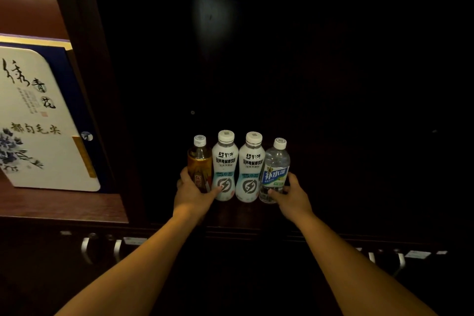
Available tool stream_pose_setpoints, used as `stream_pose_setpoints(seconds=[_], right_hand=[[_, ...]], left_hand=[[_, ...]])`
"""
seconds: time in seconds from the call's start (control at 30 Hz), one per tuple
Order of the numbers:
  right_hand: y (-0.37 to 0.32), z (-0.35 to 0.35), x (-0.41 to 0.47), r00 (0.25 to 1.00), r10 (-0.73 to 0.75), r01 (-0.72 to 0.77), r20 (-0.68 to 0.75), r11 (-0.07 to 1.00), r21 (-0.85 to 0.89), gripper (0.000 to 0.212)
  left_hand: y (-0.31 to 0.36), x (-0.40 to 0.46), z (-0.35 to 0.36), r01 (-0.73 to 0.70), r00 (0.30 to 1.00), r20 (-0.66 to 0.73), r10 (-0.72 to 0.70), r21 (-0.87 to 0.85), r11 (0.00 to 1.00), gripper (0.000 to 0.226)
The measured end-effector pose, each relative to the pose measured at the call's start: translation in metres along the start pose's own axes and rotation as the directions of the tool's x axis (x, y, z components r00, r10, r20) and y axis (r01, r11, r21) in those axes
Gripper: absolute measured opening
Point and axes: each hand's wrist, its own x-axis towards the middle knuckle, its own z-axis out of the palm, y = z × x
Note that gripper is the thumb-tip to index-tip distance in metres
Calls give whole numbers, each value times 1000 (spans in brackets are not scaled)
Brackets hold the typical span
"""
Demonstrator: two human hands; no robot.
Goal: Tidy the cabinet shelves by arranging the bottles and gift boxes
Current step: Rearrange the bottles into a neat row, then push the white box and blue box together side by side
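Head view shows our left hand (191, 194) gripping the amber bottle (199, 164) and right hand (291, 194) gripping the clear bottle (275, 170), bracketing two white bottles (238, 167) on the dark shelf (238, 213); we should squeeze inward evenly, keeping them upright.

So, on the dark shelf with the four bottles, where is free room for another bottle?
Free: the shelf right of the clear bottle, and left of the amber bottle up to the cabinet divider. Crowded: the four-bottle row, flanked by both hands.

Amber tea bottle (199, 161), two white bottles (224, 165) with grey bolt logos, a clear one (275, 170) with a blue label. Gift box (38, 120) is white with navy edges, blue flowers and black calligraphy. Cabinet (84, 33) is dark brown.
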Motion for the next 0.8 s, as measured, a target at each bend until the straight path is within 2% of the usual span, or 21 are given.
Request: stream_pose_setpoints(seconds=[0.2, 0.27, 0.33, 0.43, 0.53, 0.6, 0.7, 0.8], right_hand=[[-1, -6, -4, 999, 15, -14, 39, 999, -40, 71], [-7, -7, -6, 999, 4, -2, 32, 998, -69, 73], [-15, -6, -11, 999, -30, 29, -13, 995, -101, 71], [-27, -3, -26, 989, -106, 89, -103, 984, -155, 61], [-36, 3, -50, 964, -192, 132, -182, 945, -300, 55], [-46, 13, -68, 954, -261, 191, -151, 911, -364, 45], [-69, 34, -95, 932, -360, 314, -36, 854, -415, 19], [-99, 61, -117, 910, -403, 398, 96, 786, -473, 17]], left_hand=[[1, -1, -16, -20, 989, 151, 12, 49, 999, 115], [6, -3, -27, -60, 982, 187, 33, 145, 988, 111], [12, -7, -43, -118, 978, 197, 63, 279, 953, 99], [20, -24, -69, -257, 958, 236, 164, 451, 855, 69], [25, -44, -91, -353, 926, 306, 220, 497, 792, 50], [24, -55, -108, -399, 903, 361, 233, 501, 768, 43], [16, -64, -143, -453, 870, 420, 256, 480, 751, 39], [0, -66, -188, -475, 858, 436, 272, 470, 744, 35]])
